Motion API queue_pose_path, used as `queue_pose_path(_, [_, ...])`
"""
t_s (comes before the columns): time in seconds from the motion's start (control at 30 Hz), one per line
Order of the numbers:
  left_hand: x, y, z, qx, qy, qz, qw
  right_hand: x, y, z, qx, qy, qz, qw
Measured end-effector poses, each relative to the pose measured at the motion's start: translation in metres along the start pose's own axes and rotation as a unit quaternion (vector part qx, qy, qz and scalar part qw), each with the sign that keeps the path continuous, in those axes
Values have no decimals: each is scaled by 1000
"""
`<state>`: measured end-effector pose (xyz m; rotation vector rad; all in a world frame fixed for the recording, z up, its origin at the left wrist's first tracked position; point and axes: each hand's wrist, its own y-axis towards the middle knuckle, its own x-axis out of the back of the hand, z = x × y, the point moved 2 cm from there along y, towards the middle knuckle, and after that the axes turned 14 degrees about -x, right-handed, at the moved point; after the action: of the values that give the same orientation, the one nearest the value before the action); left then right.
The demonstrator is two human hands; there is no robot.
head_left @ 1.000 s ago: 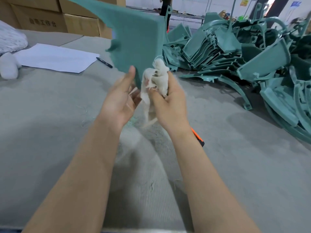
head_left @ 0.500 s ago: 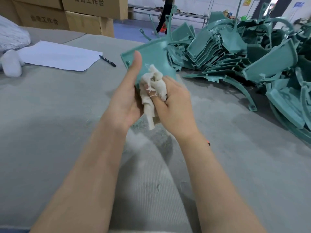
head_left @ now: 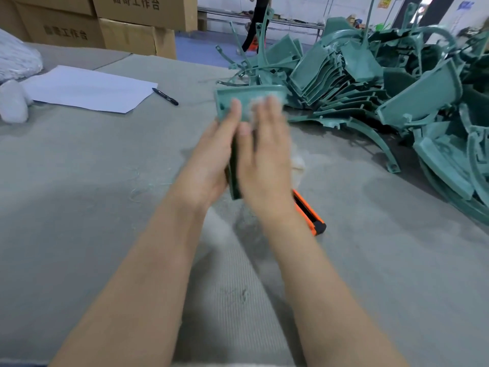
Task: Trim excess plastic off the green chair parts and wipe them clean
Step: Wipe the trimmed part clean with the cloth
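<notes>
Now the left hand [head_left: 209, 160] grips one green chair part [head_left: 250, 93], the right hand [head_left: 264, 160] pressing it flat-fingered.

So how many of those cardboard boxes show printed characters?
2: the upper printed box at the picture's top edge, and the lower printed box below and left of it. The other boxes show blank faces or are cut off.

We saw teal-green chair parts [head_left: 420, 94], a grey counter [head_left: 79, 168], a white sheet of paper [head_left: 87, 88], a black pen [head_left: 165, 96], an orange-and-black knife [head_left: 308, 213] and brown cardboard boxes [head_left: 132, 25].
</notes>
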<state>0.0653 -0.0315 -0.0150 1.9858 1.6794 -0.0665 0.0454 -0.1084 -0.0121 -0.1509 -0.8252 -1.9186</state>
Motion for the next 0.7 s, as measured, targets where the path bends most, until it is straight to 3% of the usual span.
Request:
queue_pose_path(0.07, [15,1,2,-14,-6,-33,999,-21,-17,19,79,2,70,994])
queue_pose_path(0.13, [28,1,-2,-34,-50,-72,996,-28,-24,28,125,-3,86,988])
queue_pose_path(0.2, [24,4,-6,-3,-127,-70,989,-24,-20,24,145,-17,69,987])
queue_pose_path(0.3, [11,6,-6,4,-135,-60,989,-15,-12,16,155,-48,5,987])
queue_pose_path(0.4, [3,5,-3,31,-191,-12,981,-5,5,2,99,-61,-45,992])
queue_pose_path(0.5, [1,4,2,53,-46,5,998,17,27,-28,-31,-35,-34,998])
queue_pose_path(0.57, [1,5,6,57,51,-9,997,29,31,-43,-68,-21,-42,997])
queue_pose_path(0.7, [4,6,4,47,71,9,996,54,33,-37,-70,87,-204,973])
